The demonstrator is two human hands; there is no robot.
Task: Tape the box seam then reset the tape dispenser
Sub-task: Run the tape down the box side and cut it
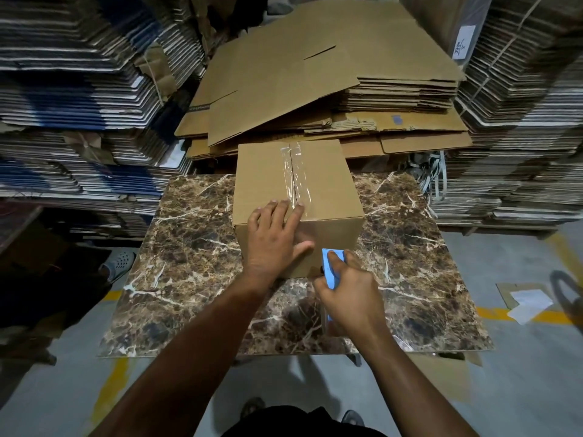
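Right hand (348,288): nearest of the two, forearm reaching in from the lower right, fingers curled tight around the blue dispenser (331,269), which it held against the box's near face by the lower edge.
Dispenser: mostly hidden under the fingers — only the blue top and a sliver below the palm showed; whether tape ran from it could not be told.
Left hand (276,238): forearm stretched in from the lower left, palm flat over the box's near top edge, fingers spread and lying on the top, thumb pressed sideways on the near face; it gripped nothing.
Box (268,175): closed, standing on the table's far half, centred between its sides.
Tape (295,175): a clear strip along the top seam from the far edge to the near one, wrinkled and glossy — its near end lay under the left fingertips.
Table (195,234): brown marbled top.
Cardboard (315,80): flattened sheets piled just behind the table, taller stacks on both sides.
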